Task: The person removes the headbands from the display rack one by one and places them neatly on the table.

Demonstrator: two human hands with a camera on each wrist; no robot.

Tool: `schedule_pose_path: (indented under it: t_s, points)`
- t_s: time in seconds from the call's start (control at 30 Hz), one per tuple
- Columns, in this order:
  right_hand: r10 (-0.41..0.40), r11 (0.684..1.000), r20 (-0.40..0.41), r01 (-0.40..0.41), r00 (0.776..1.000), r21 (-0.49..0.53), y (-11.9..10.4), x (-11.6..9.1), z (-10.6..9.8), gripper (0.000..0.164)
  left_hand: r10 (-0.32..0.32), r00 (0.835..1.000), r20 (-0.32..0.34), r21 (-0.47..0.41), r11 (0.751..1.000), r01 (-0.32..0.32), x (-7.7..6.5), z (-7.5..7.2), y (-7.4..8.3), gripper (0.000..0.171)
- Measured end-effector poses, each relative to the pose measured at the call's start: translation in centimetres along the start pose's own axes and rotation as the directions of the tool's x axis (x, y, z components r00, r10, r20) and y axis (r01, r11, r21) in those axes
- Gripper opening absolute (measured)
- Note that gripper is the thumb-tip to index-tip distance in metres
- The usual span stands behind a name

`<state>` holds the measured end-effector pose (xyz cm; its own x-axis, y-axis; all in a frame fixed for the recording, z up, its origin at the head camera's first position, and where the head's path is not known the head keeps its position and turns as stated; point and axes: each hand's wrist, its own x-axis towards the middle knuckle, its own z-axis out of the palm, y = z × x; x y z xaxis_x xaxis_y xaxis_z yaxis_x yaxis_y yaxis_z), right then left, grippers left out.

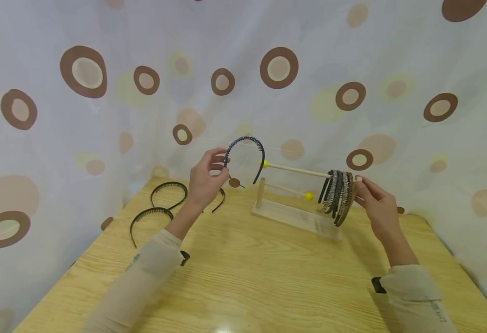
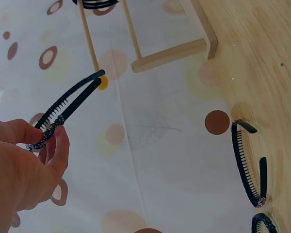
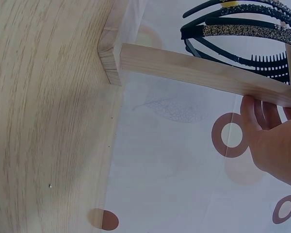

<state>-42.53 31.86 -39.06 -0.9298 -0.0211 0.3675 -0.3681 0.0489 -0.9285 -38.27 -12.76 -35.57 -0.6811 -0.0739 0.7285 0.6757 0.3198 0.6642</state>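
Observation:
Up in front of the patterned backdrop, my left hand (image 1: pixel 206 180) pinches a dark toothed headband (image 1: pixel 247 137) between thumb and fingers, near one end of its beaded part. In the left wrist view, the free tips of that headband (image 2: pixel 77 86) overlap the yellow ball on the rack's upper rod. My right hand (image 1: pixel 381 210) grips the top of the end post (image 3: pixel 184 70) of a wooden rack (image 1: pixel 289 216). Several glittery and dark headbands (image 1: pixel 338 194) hang bunched on the upper rod beside that post.
On the left of the wooden table (image 1: pixel 260 277) lie more headbands: one at the back (image 1: pixel 168 183), one nearer (image 1: pixel 147 211), and one partly behind my left hand (image 1: pixel 223 196). The rack's lower rod ends in a yellow ball (image 1: pixel 309 196). A spotted curtain (image 1: pixel 243 111) stands behind.

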Motion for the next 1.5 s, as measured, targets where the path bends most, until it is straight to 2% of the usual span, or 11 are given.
schedule_pose_path:
  t_s: [0.2, 0.43, 0.53, 0.63, 0.83, 0.93, 1.0, 1.17, 1.23, 1.37, 1.5]
  points:
    - [-0.005, 1.000, -0.003, 0.005, 1.000, 0.010, 0.3, -0.1, 0.1, 0.065, -0.085, 0.995, 0.057, 0.072, 0.994, 0.081, -0.8, -1.9, -1.3, 0.043]
    - [0.004, 1.000, -0.006, -0.004, 1.000, -0.014, 0.3, 0.0, 0.0, 0.064, -0.167, 0.974, 0.155, 0.166, 0.976, 0.141, -1.6, -3.8, -2.6, 0.042]
    - [0.003, 0.999, -0.010, -0.003, 1.000, -0.054, 0.1, 0.1, 0.0, 0.064, -0.229, 0.955, 0.188, 0.202, 0.961, 0.191, -1.9, -4.5, -3.2, 0.045]
    - [0.003, 0.997, -0.010, -0.004, 1.000, -0.083, 0.0, 0.2, 0.0, 0.064, -0.301, 0.928, 0.219, 0.239, 0.939, 0.248, -2.2, -5.1, -3.9, 0.047]
    - [0.022, 0.998, -0.002, -0.022, 1.000, -0.060, 0.0, 0.1, 0.1, 0.064, -0.350, 0.879, 0.326, 0.314, 0.916, 0.249, -2.8, -6.4, -5.6, 0.044]
    - [0.020, 0.999, -0.001, -0.020, 1.000, -0.043, 0.0, 0.0, 0.0, 0.065, -0.375, 0.843, 0.386, 0.329, 0.910, 0.253, -2.9, -7.0, -6.3, 0.042]
    - [0.020, 0.999, -0.002, -0.020, 1.000, -0.041, 0.1, 0.0, -0.1, 0.066, -0.405, 0.804, 0.436, 0.312, 0.906, 0.288, -3.0, -7.3, -6.6, 0.043]
    - [0.040, 0.997, -0.002, -0.040, 0.999, -0.067, -0.1, 0.2, 0.0, 0.069, -0.512, 0.670, 0.537, 0.289, 0.858, 0.424, -3.1, -8.6, -7.2, 0.044]
    - [0.043, 0.997, -0.001, -0.043, 0.999, -0.071, -0.1, 0.1, 0.1, 0.069, -0.546, 0.627, 0.556, 0.311, 0.836, 0.452, -3.2, -9.1, -7.5, 0.043]
    - [0.028, 0.997, 0.001, -0.027, 1.000, -0.069, 0.0, 0.1, 0.1, 0.068, -0.590, 0.571, 0.571, 0.356, 0.805, 0.475, -3.3, -10.1, -7.9, 0.043]
    - [0.016, 0.998, -0.002, -0.016, 1.000, -0.063, 0.0, 0.2, 0.0, 0.067, -0.631, 0.530, 0.567, 0.402, 0.773, 0.490, -3.1, -10.5, -8.3, 0.043]
